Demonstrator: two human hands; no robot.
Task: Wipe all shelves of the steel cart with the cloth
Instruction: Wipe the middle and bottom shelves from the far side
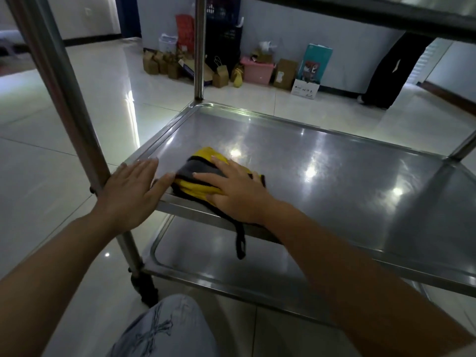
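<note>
Denim-clad knee (167,328) fills the bottom of the view, so the person seems to crouch before the steel cart (334,248). Its middle shelf (334,181) is the one being worked; the lower shelf (231,264) lies beneath it and the edge of an upper shelf (386,14) crosses the top right corner.

Both hands lie flat with fingers straight, and neither grips anything. The right hand (231,189) presses down on the cloth (203,171), a folded yellow and grey pad with black trim that sits at the near left corner of the middle shelf; its black loop (240,243) hangs over the front rim. The left hand (131,186) rests on that corner beside the near left post (59,94), its thumb touching the cloth's edge, apparently bracing the cart.

To do this step well, he or she should probably keep the palm spread so pressure reaches the whole pad, then draw long overlapping passes toward the far right, working into the raised rim where grime tends to collect. The cart stands on a caster (144,287), so the bracing hand looks worth keeping in place. The dangling loop could snag on the rim. Judging by the cloth's position, the lower shelf likely remains to be done.
</note>
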